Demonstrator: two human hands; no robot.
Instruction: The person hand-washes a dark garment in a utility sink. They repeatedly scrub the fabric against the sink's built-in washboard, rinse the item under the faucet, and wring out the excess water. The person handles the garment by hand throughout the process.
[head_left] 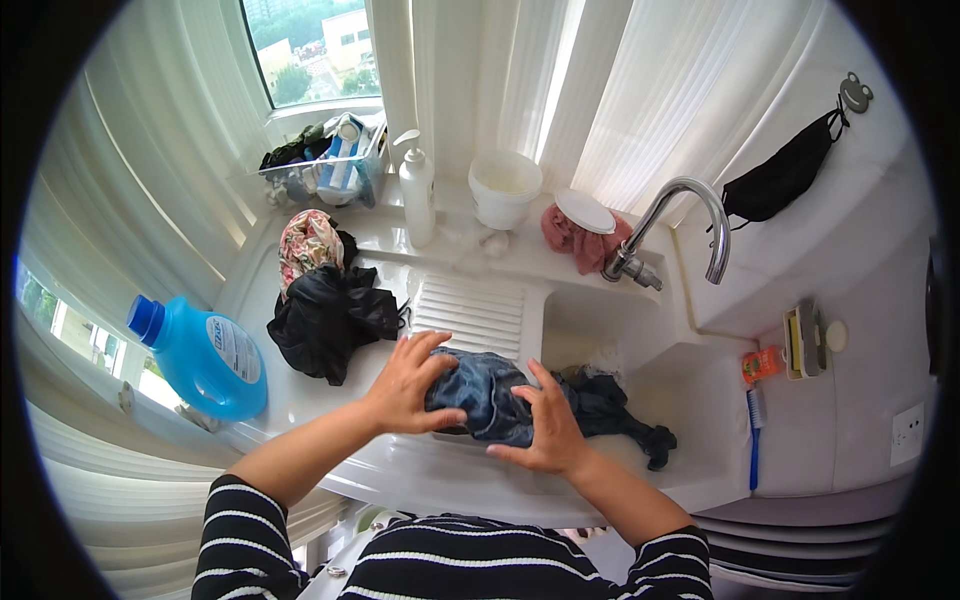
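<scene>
A wet, dark blue denim garment (480, 395) lies bunched at the lower end of the ridged washboard (470, 305). Its darker end trails right into the sink basin (650, 400). My left hand (410, 385) is at the bundle's left side, fingers spread and thumb apart. On the right side, my right hand (548, 425) has its fingers spread over the cloth. Neither hand is closed round the fabric; whether the fingertips press on it I cannot tell. Pale, cloudy water shows in the basin.
Left of the washboard lie a black garment (325, 320) and a floral cloth (308, 245). A blue detergent bottle (205, 360) stands farther left. Behind are a pump bottle (417, 195), a white bucket (503, 195) and a pink cloth (580, 240). A curved faucet (690, 190) overhangs the basin; a blue brush (755, 435) is at right.
</scene>
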